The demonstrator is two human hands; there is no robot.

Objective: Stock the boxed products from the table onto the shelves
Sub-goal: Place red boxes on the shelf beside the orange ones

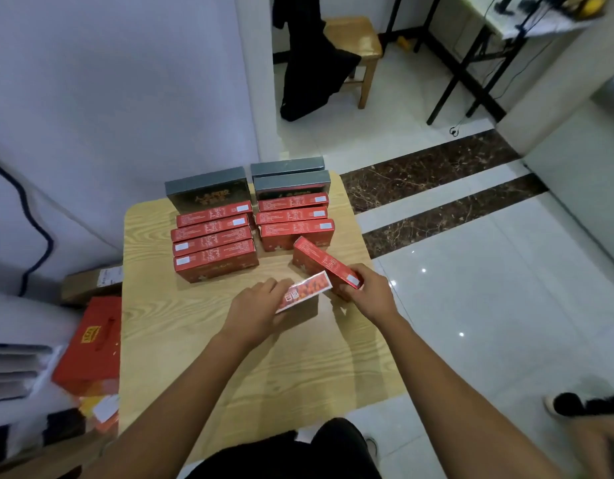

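Observation:
A small wooden table (195,340) carries two rows of red boxes: several stand on edge in the left row (214,242) and three in the right row (293,219). Behind them stand three dark grey boxes (208,190). My left hand (255,311) holds a red box with a fruit picture (307,292), tilted just above the tabletop. My right hand (369,293) grips another red box (324,264) by its near end, angled toward the right row. No shelf is visible.
A red gift bag (93,344) and a cardboard parcel (91,283) lie on the floor left of the table. A white wall rises behind. A wooden stool (359,46) with dark clothing and a black-legged desk (471,63) stand farther back on the tiled floor.

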